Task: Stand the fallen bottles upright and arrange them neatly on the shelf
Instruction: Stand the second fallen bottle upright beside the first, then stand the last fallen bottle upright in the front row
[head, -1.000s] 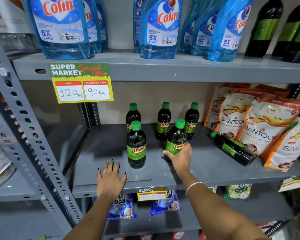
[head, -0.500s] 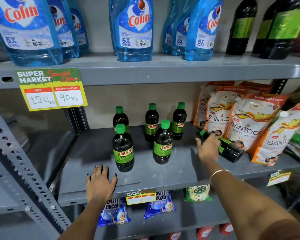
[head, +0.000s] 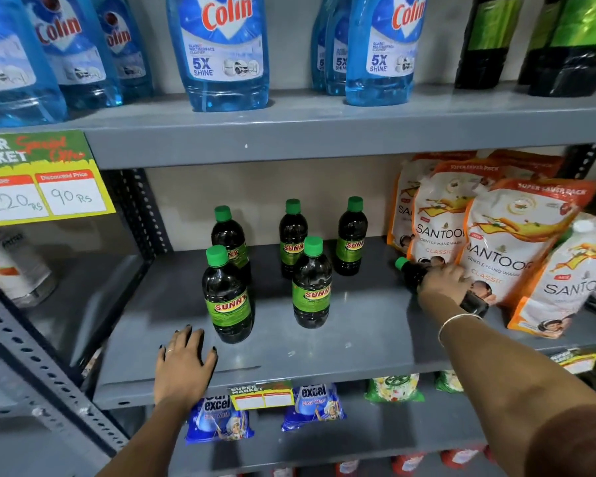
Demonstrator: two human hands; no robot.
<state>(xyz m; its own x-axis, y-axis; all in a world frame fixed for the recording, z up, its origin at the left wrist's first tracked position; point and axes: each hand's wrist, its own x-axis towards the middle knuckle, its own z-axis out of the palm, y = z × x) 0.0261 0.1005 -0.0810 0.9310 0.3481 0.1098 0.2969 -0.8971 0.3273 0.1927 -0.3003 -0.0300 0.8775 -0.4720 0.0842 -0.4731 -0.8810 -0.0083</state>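
Several dark Sunny bottles with green caps stand upright on the grey middle shelf (head: 358,342): three in a back row and two in front, the front-left bottle (head: 227,294) and the front-right bottle (head: 311,284). One more dark bottle (head: 412,271) lies on its side at the right, cap pointing left, against the hand-wash pouches. My right hand (head: 444,284) is closed over its middle. My left hand (head: 183,364) rests flat on the shelf's front edge, fingers spread, just left of the front-left bottle and holding nothing.
Santoor hand-wash pouches (head: 510,246) lean at the right of the shelf, right behind the lying bottle. Blue Colin bottles (head: 222,53) and tall dark bottles (head: 482,39) fill the shelf above. A yellow price tag (head: 45,187) hangs at left. Detergent packets (head: 217,418) lie below.
My right hand left the front-right upright bottle, moved right, and closed over the bottle lying by the pouches. My left hand stayed on the shelf edge.
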